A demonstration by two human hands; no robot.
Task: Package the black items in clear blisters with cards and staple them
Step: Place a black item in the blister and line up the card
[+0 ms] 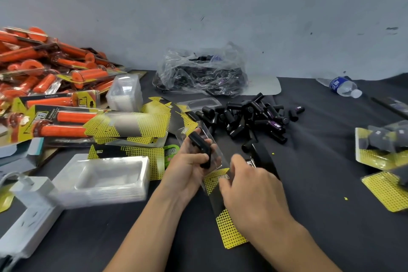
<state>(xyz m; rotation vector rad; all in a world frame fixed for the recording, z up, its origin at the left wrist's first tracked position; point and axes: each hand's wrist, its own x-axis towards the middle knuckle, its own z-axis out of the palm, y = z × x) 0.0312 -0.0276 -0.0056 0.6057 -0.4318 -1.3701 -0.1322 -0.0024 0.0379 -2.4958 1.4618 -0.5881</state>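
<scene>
Two bare hands work closest to me. The right hand lies blurred over a yellow-dotted black card that runs out from under its palm toward me. Its fingers bend down onto the card's upper part, but I cannot tell whether they pinch it. Just left of it, the left hand grips a short black cylindrical item, thumb curled over it, holding it against a clear plastic blister that juts past the fingers. Left of that hand I see a stack of clear blister trays. Beyond both hands lies a heap of black cylindrical items, and farther still a crumpled clear plastic bag of dark pieces.
</scene>
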